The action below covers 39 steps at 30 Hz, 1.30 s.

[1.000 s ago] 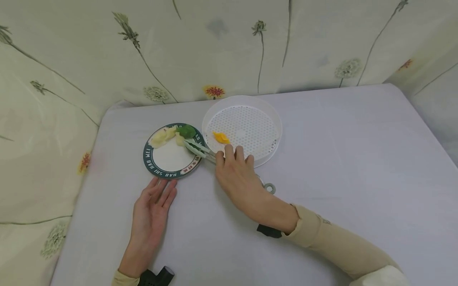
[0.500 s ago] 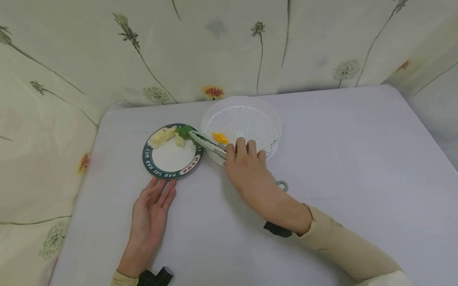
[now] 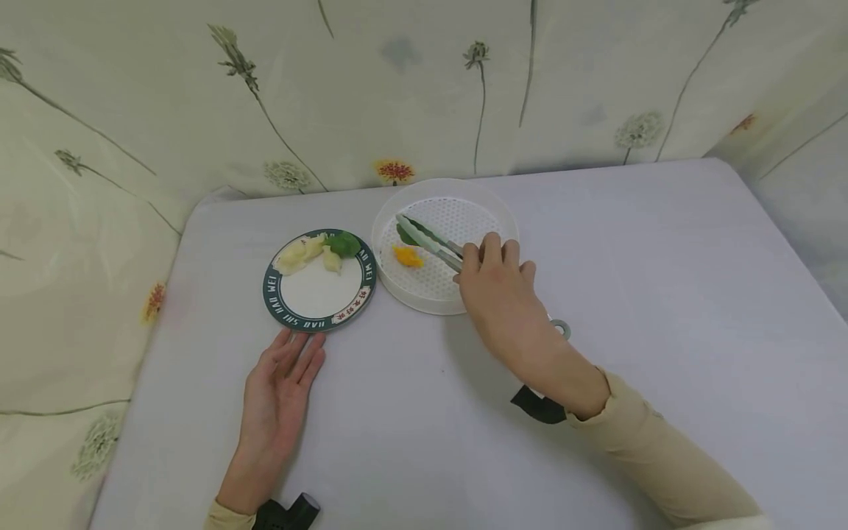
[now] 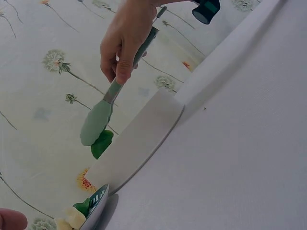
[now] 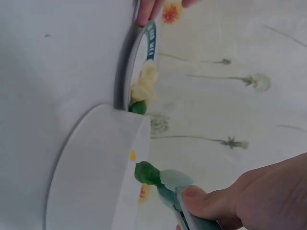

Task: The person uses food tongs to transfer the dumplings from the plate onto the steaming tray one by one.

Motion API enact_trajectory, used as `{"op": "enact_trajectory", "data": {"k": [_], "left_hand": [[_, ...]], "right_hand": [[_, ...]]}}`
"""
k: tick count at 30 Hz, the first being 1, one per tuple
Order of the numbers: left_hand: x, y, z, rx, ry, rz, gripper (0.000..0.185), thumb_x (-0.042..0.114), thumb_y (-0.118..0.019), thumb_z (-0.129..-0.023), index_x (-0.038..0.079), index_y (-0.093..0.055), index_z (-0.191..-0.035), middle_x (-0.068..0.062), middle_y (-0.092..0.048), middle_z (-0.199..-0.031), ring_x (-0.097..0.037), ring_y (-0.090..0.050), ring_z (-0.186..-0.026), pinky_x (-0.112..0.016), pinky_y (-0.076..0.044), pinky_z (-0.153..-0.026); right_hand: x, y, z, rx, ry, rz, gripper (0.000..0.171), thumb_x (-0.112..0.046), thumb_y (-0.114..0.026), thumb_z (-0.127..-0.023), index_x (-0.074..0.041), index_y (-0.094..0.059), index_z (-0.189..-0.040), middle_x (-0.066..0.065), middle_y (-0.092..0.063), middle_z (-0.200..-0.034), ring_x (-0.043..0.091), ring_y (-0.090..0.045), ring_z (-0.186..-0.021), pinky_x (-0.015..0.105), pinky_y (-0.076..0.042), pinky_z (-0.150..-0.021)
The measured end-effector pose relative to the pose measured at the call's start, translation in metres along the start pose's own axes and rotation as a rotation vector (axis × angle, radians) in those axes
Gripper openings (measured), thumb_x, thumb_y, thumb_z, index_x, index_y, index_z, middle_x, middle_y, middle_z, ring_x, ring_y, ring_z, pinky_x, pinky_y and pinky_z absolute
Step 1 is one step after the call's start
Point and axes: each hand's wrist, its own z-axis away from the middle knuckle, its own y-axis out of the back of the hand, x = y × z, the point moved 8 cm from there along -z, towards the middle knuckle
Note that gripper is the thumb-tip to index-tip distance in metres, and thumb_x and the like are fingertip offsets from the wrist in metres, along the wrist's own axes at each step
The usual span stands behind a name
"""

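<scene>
Head view, hands: two. The right hand (image 3: 497, 283) grips one pair of tongs (image 3: 429, 241), fingers curled round the handles; the left hand (image 3: 281, 383) lies flat on the table (image 3: 662, 294), fingers straight, holding nothing, its tips just beside the plate (image 3: 319, 280).
Head view, food: one green piece (image 3: 403, 234) pinched in the tong tips over the white perforated tray (image 3: 445, 244); one orange piece (image 3: 408, 256) lies in the tray; one green (image 3: 345, 244) and about three pale pieces (image 3: 296, 255) sit on the plate.
Head view, room: plate and tray rims nearly touch; wide bare table to the right and front.
Left wrist view: tongs (image 4: 111, 103) hold the green piece (image 4: 101, 143) above the tray wall (image 4: 139, 141).
Right wrist view: thumb presses the tongs (image 5: 178, 191); green piece (image 5: 146, 173) hangs over the tray rim (image 5: 120, 167).
</scene>
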Motion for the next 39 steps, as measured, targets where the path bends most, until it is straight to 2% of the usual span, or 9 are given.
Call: {"op": "enact_trajectory", "data": {"k": [8,11,15,20,28,34,39], "left_hand": [[0.000,0.001,-0.002,0.005,0.006,0.012,0.064,0.022,-0.031,-0.116,0.019,-0.007,-0.174,-0.008,-0.022,-0.179,-0.021,-0.040,-0.160,-0.028,-0.039,-0.133],[-0.001,0.001,-0.002,0.006,0.009,0.014,0.064,0.022,-0.031,-0.116,0.019,-0.007,-0.175,-0.008,-0.022,-0.179,-0.021,-0.040,-0.160,-0.028,-0.040,-0.133],[-0.001,0.001,-0.001,0.007,0.011,0.019,0.065,0.021,-0.032,-0.115,0.019,-0.006,-0.175,-0.008,-0.021,-0.179,-0.020,-0.040,-0.160,-0.028,-0.039,-0.133],[-0.001,0.001,-0.001,0.003,0.009,0.016,0.066,0.021,-0.033,-0.115,0.018,-0.005,-0.175,-0.008,-0.020,-0.180,-0.020,-0.040,-0.160,-0.029,-0.037,-0.134],[0.000,0.000,-0.001,0.008,0.003,-0.014,0.065,0.021,-0.033,-0.115,0.019,-0.007,-0.175,-0.008,-0.023,-0.179,-0.020,-0.041,-0.159,-0.028,-0.040,-0.133],[0.000,0.001,-0.002,-0.003,0.003,-0.013,0.064,0.021,-0.031,-0.115,0.019,-0.007,-0.175,-0.008,-0.023,-0.179,-0.020,-0.041,-0.160,-0.029,-0.038,-0.134],[-0.001,0.002,-0.002,-0.007,0.006,-0.003,0.064,0.021,-0.031,-0.116,0.019,-0.007,-0.175,-0.008,-0.022,-0.179,-0.020,-0.040,-0.161,-0.028,-0.037,-0.135]], "right_hand": [[0.015,-0.017,0.002,0.025,-0.003,0.017,0.025,-0.010,-0.064,-0.107,0.014,-0.058,-0.105,0.022,-0.049,-0.090,0.029,-0.035,-0.075,0.030,-0.022,-0.058],[0.018,-0.021,0.001,0.037,-0.005,0.021,0.031,-0.016,-0.068,-0.106,0.013,-0.058,-0.102,0.021,-0.049,-0.089,0.029,-0.035,-0.074,0.031,-0.023,-0.057],[0.020,-0.025,0.000,0.029,-0.008,0.010,0.037,-0.022,-0.074,-0.103,0.011,-0.057,-0.099,0.022,-0.050,-0.090,0.028,-0.035,-0.073,0.031,-0.023,-0.057],[0.022,-0.029,-0.001,0.011,-0.011,-0.042,0.037,-0.020,-0.076,-0.101,0.013,-0.059,-0.104,0.024,-0.052,-0.097,0.028,-0.035,-0.074,0.030,-0.023,-0.057],[0.023,-0.018,0.002,0.053,0.001,-0.025,0.039,-0.021,-0.076,-0.101,0.014,-0.058,-0.105,0.025,-0.053,-0.095,0.027,-0.034,-0.073,0.029,-0.022,-0.057],[0.011,-0.008,0.002,-0.002,0.003,-0.039,0.044,-0.023,-0.074,-0.103,0.015,-0.059,-0.117,0.028,-0.055,-0.108,0.034,-0.043,-0.082,0.032,-0.029,-0.059],[-0.008,-0.004,0.001,0.008,0.040,-0.022,0.045,-0.026,-0.074,-0.103,0.013,-0.060,-0.118,0.027,-0.056,-0.109,0.035,-0.048,-0.086,0.036,-0.037,-0.058]]}}
